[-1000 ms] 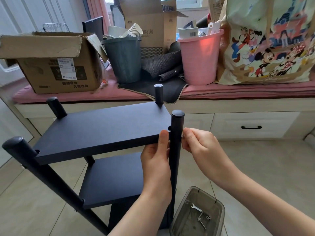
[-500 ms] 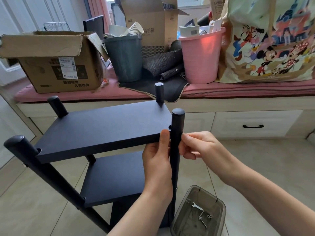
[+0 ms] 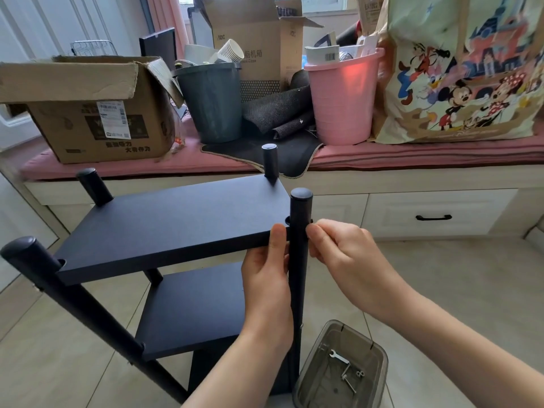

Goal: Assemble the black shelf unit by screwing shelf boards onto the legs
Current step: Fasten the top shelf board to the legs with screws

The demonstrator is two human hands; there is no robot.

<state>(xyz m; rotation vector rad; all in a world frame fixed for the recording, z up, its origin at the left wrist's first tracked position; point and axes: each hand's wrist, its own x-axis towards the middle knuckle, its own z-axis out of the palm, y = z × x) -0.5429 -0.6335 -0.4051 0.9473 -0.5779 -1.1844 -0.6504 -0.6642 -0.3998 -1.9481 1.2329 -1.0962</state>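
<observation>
At the left edge of the frame, the near-left leg (image 3: 44, 275) leans outward and its notch in the top shelf board (image 3: 176, 225) shows a gap, so don't take that corner as square while you work on this one. The board runs across the middle of the frame; the lower shelf board (image 3: 191, 307) sits beneath it, already carried by the legs.

Your left hand (image 3: 266, 278) grips the board's near-right corner from below, thumb flat against the front edge. Keep it there and press the board snug into the front right leg (image 3: 298, 260), so the hole in the leg lines up with the board's insert.

Your right hand (image 3: 344, 254), just right of that leg at board height, is pinched against the leg's side; the fastener itself is hidden by your fingertips, so I can't tell how far in it sits. Start it by finger, straight and level; if it binds, back off rather than force it.

In the lower right of the frame, the clear plastic bin (image 3: 376, 354) on the floor holds a small wrench (image 3: 340, 357) and loose hardware (image 3: 351, 378) for final tightening.
</observation>
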